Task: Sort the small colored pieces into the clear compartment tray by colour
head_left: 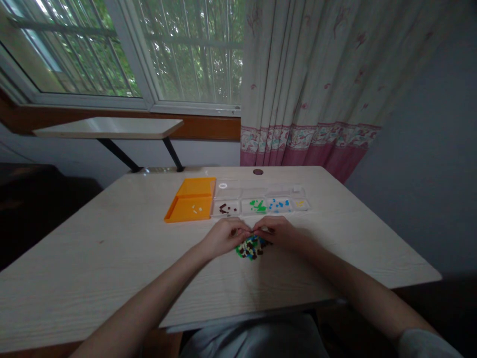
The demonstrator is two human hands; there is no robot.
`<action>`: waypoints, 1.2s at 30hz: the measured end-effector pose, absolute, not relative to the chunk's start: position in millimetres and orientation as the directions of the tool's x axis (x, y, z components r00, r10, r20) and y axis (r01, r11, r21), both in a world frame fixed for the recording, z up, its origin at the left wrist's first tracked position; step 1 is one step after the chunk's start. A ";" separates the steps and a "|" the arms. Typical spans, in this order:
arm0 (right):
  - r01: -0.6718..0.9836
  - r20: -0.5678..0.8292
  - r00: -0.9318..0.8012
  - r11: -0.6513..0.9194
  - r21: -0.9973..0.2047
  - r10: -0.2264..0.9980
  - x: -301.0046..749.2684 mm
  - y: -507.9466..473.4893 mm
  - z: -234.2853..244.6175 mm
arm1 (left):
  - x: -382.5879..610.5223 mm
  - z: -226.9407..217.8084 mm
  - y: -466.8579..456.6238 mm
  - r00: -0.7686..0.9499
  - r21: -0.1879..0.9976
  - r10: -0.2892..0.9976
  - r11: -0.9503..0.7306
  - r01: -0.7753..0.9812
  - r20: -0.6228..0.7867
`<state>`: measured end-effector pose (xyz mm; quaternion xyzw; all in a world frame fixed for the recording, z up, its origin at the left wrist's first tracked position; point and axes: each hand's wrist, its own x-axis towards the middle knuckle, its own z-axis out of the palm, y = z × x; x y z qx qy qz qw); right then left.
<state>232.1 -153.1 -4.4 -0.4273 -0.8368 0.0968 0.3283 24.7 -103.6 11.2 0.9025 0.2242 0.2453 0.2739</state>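
Well, from the head view, my left hand (223, 237) and my right hand (278, 231) meet at the middle of the frame, thumbs and fingers curled inward, tips nearly together. Whether a tiny piece sits between them, I cannot tell. Just below my fingertips lies the mixed pile (250, 248) of green, blue, brown and pale pieces, partly tucked under both hands.

Above my knuckles, near the frame's centre, a see-through tray (240, 208) runs rightward, its near row holding brown pieces (222, 211), green pieces (260, 208), blue pieces (286, 203) and yellow pieces (299, 203). An orange tray (197, 186) adjoins its left end, with whitish pieces (200, 209) in the near compartment.

My tabletop (112, 268) spreads wide toward the left and right of the frame, giving my elbows room; its near edge crosses the bottom, close to my lap. The far edge stops below the curtain (309, 74), and a raised shelf (119, 128) overhangs the upper left.
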 end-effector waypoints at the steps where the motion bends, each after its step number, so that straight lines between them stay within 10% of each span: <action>1: 0.650 0.476 -0.421 0.623 -0.436 0.772 232.1 -153.1 -4.5 | 24.8 11.6 -103.7 0.773 0.608 0.546 -0.746 0.272 0.324; 36: 0.667 0.188 -0.625 0.643 -0.375 0.758 243.1 -156.8 12.2 | 5.8 20.6 -92.0 0.393 0.448 0.604 -0.789 0.421 0.694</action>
